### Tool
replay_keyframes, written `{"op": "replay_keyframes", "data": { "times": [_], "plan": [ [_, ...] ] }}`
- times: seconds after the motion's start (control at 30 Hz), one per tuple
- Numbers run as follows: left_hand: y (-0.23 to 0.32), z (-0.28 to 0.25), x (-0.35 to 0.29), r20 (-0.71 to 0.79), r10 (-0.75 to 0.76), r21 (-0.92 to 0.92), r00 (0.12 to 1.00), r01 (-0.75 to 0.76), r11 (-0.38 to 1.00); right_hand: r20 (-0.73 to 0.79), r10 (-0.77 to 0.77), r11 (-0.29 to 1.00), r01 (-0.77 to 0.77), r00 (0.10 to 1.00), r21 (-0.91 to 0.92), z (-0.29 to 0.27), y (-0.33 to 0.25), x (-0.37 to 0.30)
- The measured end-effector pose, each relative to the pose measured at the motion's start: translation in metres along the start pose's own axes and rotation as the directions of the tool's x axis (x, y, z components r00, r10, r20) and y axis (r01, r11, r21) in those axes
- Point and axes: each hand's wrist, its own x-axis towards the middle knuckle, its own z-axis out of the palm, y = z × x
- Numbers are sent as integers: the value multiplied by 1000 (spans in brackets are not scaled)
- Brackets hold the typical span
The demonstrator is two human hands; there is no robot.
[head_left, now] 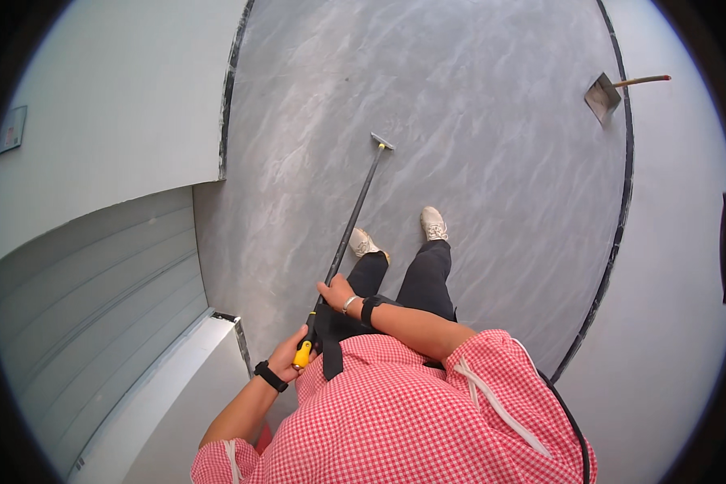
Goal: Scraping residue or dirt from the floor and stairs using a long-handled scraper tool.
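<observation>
Left hand (pixel 285 356) and right hand (pixel 339 294) each have their grip clamped on the long-handled scraper (pixel 357 208), its head at the grey floor (pixel 500 153) beyond the shoes (pixel 433 223); work seems underway, though pale streaks leave how much is done unclear.

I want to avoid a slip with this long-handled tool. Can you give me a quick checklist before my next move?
1. Left grip wrapped around the rear end of the pole: ok.
2. Right grip on the pole, farther forward: ok.
3. Tool head apart from the left shoe and right shoe: ok, it lies ahead of both.
4. Tool head's edge flat against the floor: cannot tell from above.
5. Square pan apart from the tool head: ok, it is near the right wall.
</observation>
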Motion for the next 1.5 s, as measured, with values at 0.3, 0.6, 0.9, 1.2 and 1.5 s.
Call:
{"op": "replay_keyframes", "data": {
  "times": [0.3, 0.6, 0.9, 1.2, 1.5],
  "plan": [
    [32, 6, 48, 190, 6, -59, 982, 6, 998, -82, 20, 1000, -20, 996, 2, -23, -16, 49],
    [40, 22, 21, 131, 21, 118, 991, -37, 992, -166, 8, 1000, -4, 986, 24, -14, -9, 39],
    [64, 14, 45, 281, 49, 60, 958, -69, 996, 64, 79, 994, -83, 995, 67, -37, -52, 59],
    [59, -5, 19, 70, 48, 17, 996, -49, 999, -103, 49, 992, -61, 993, -115, 5, -31, 53],
    [76, 46, 37, 194, 121, -1, 973, -123, 992, -16, -5, 999, 4, 1000, -51, -66, -73, 78]
  ]
}}
